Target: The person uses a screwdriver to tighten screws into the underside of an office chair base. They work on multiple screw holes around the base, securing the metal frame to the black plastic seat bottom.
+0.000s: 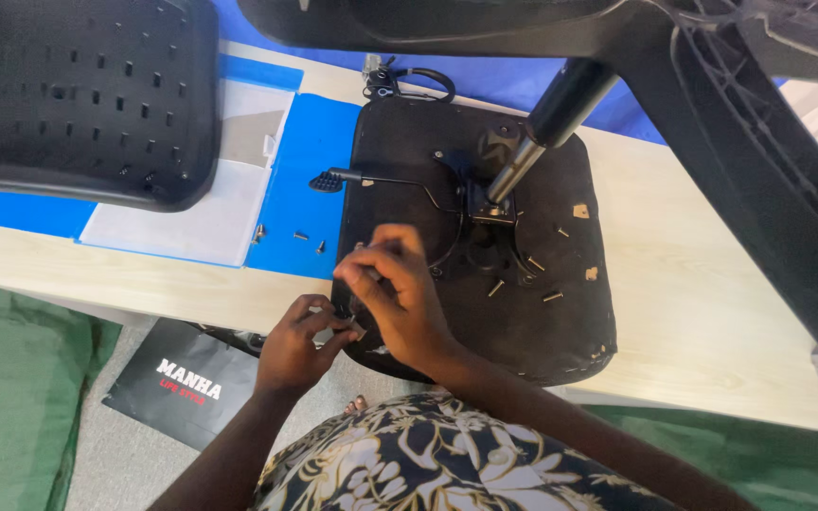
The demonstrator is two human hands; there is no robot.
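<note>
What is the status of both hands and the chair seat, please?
Left hand and right hand together at upturned seat front edge, pinching something small, unclear. Loose screws nearby.

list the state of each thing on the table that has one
black padded chair seat: upside down on the table, underside up
chrome gas cylinder: standing tilted in the seat mechanism
loose silver screws: lying on the seat underside
perforated black plastic backrest: unattached, resting apart
left hand: pinching at the seat edge
right hand: fingers curled, beside the left

Both forearms reaching forward and up, hands meeting — left hand (297,343) lower, fingers (331,326) curled and pinched; right hand (400,298) just above, knuckles up, fingers bent inward — fingertips touching.
</note>
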